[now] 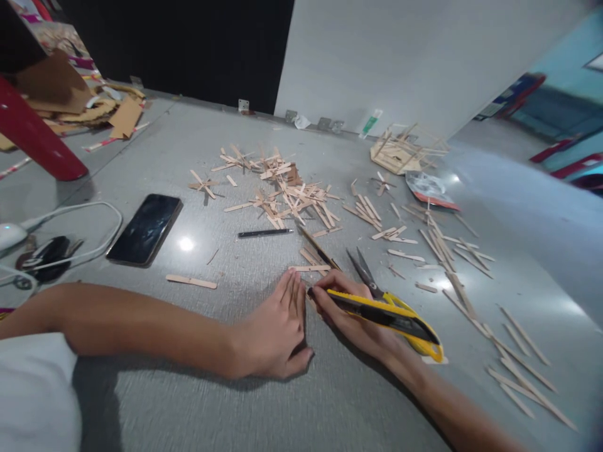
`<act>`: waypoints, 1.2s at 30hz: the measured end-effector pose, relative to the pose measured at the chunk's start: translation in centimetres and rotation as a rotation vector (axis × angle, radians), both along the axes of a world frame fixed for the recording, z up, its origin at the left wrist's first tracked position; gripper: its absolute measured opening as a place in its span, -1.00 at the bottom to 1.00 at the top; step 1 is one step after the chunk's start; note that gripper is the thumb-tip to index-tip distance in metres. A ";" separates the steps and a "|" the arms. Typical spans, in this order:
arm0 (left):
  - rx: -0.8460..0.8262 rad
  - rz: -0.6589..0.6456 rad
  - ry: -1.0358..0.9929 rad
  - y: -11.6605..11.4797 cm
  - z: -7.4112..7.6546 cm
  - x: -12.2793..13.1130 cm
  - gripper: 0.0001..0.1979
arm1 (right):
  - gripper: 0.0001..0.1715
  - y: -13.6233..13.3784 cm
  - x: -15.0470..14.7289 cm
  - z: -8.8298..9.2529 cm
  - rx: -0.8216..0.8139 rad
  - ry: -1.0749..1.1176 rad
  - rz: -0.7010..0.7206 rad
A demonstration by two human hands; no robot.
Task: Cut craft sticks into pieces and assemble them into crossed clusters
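Note:
My right hand (346, 307) is closed round a yellow-and-black box cutter (386, 314), its tip end pointing at my left hand. Beside it my left hand (277, 329) lies on the grey table (198, 414), fingers stretched out close together and thumb apart. A wooden craft stick (309, 269) lies just past the left fingertips. Whether those fingers press on another piece is hidden. Scissors (367, 273) with yellow handles lie with blades open, partly behind the right hand and the cutter. A pencil (318, 247) lies just beyond my hands.
Many craft sticks (301, 194) are heaped mid-table; more (455, 289) lie scattered at right. A black pen (265, 233), a phone (145, 229) and a lone stick (191, 281) lie to the left. A stick structure (405, 150) and a plastic bag (431, 188) stand back right.

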State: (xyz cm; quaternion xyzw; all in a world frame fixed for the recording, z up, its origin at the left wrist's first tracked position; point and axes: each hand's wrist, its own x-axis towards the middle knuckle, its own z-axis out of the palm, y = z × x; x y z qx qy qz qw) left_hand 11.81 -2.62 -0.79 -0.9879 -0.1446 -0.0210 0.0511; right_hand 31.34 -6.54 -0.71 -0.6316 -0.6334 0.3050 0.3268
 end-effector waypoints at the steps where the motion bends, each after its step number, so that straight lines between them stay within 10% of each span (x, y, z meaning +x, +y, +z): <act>1: 0.000 0.002 -0.002 0.0 0.0 0.0 -0.13 | -0.63 0.0 0.0 0.0 -0.012 0.014 -0.001; 36: 0.033 0.010 -0.019 -0.1 0.0 0.0 -0.14 | -0.43 0.3 -0.1 0.0 0.074 -0.141 0.010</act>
